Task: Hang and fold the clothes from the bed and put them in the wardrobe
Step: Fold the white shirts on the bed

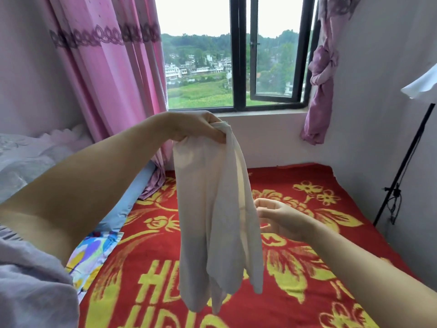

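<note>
The cream garment (pixel 217 221) hangs in the air in front of me, thin and half see-through, bunched at its top and falling in loose folds above the bed (pixel 307 268). My left hand (pixel 201 129) grips that bunched top, fingers curled tight around the cloth, arm stretched out from the lower left. My right hand (pixel 281 218) sits lower, just beside the garment's right edge, fingers loosely curled; I cannot tell whether the fingertips touch the fabric or only hover next to it, since the cloth hides them. The two hands are well apart, one high, one low.

Under the garment the bed carries a red blanket (pixel 295 304) with yellow flowers and lettering. Along its left side lie a blue pillow (pixel 132 192) and a bright patterned cloth (pixel 94 252). A lilac fabric (pixel 35 292) fills my lower left corner. Behind, a pink curtain (pixel 106 79) hangs left of the window (pixel 236 55), and a knotted purple curtain (pixel 321 79) hangs to its right. A black stand (pixel 402 166) leans by the right wall.
</note>
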`<control>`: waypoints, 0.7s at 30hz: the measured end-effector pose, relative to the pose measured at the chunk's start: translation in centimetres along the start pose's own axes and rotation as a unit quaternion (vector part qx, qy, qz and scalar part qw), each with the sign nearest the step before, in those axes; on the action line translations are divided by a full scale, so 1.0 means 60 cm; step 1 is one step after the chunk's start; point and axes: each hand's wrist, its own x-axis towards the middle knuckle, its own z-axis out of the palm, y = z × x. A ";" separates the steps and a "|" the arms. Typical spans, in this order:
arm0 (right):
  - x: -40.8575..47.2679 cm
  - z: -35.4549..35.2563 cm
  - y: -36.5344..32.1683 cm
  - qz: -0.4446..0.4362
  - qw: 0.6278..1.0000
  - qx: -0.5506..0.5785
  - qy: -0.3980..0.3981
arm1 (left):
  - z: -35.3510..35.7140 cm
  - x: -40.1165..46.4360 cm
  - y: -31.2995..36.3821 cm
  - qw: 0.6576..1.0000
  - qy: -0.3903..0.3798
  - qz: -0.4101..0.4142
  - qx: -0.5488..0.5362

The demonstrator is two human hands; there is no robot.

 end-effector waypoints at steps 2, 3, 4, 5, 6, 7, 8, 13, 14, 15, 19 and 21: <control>0.010 0.029 -0.006 -0.012 0.997 -0.071 0.014 | 0.001 -0.003 0.002 1.000 -0.001 -0.006 0.006; 0.014 0.041 -0.008 -0.006 0.994 -0.110 0.018 | 0.000 -0.003 0.002 1.000 0.006 -0.009 0.008; 0.016 0.051 -0.009 0.004 0.989 -0.143 0.018 | 0.000 -0.003 0.002 1.000 0.017 -0.011 0.011; 0.016 0.060 -0.008 0.010 0.986 -0.167 0.014 | -0.001 -0.003 0.002 0.999 0.033 -0.014 0.015; 0.015 0.066 -0.004 0.008 0.984 -0.178 0.007 | -0.002 -0.003 0.002 0.998 0.052 -0.015 0.018; 0.015 0.072 0.002 0.000 0.985 -0.175 0.003 | -0.002 -0.003 0.002 0.997 0.070 -0.017 0.020; 0.016 0.077 0.011 -0.013 0.985 -0.171 0.006 | -0.002 -0.004 0.003 0.996 0.086 -0.018 0.020; 0.047 0.078 0.030 -0.074 0.927 -0.286 0.233 | 0.002 0.005 0.008 0.989 0.140 -0.048 0.014; 0.051 0.071 0.028 -0.069 0.915 -0.294 0.267 | 0.004 0.009 0.008 0.986 0.155 -0.059 0.015; 0.053 0.065 0.023 -0.067 0.915 -0.287 0.276 | 0.004 0.012 0.007 0.983 0.168 -0.070 0.016; 0.045 0.010 0.013 -0.027 0.912 -0.319 0.255 | -0.002 0.015 -0.007 0.979 0.181 -0.097 0.009; 0.029 -0.026 0.006 -0.013 0.883 -0.357 0.305 | -0.004 0.013 -0.015 0.981 0.169 -0.100 -0.002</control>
